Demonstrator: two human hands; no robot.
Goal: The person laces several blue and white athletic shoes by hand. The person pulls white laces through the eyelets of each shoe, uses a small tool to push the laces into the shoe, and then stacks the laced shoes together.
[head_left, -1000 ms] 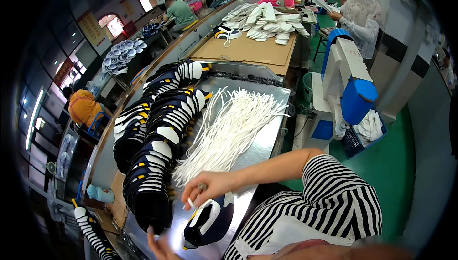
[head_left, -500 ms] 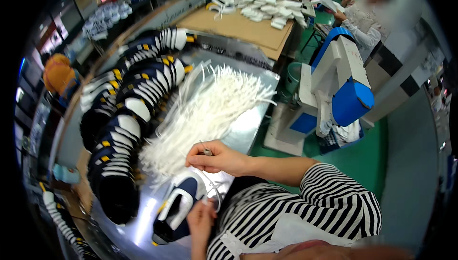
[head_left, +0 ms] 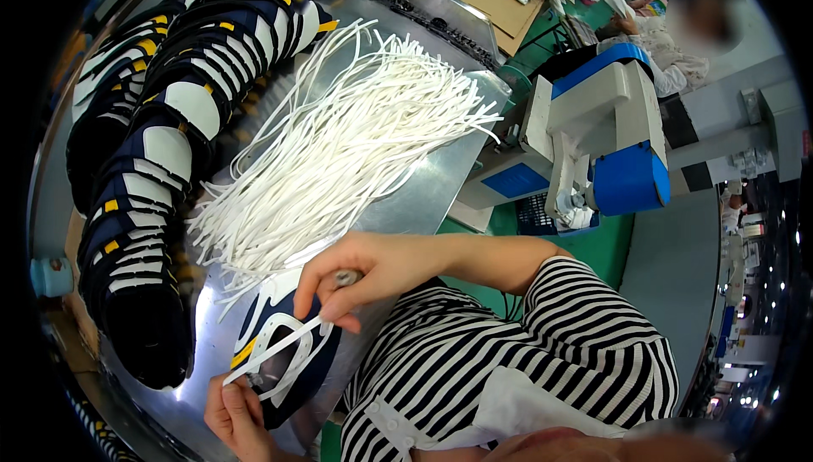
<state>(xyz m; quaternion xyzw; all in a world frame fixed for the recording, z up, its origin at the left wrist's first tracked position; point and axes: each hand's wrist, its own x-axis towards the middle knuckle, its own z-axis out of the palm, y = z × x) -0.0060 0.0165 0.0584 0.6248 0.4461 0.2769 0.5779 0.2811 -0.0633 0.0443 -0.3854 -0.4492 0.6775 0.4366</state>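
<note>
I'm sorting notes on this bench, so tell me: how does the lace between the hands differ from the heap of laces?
The held lace runs fairly straight between the left hand and right hand; the lace heap lies loose on the metal tabletop. The held lace crosses above the shoe upper apart from the bunch, while the lace heap is many strands massed together. Both are white.

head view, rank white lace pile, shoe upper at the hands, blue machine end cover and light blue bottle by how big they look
Largest to smallest:
1. White lace pile
2. Shoe upper, partly hidden
3. Blue machine end cover
4. Light blue bottle
Apparent size only; distances from the camera differ.
</note>
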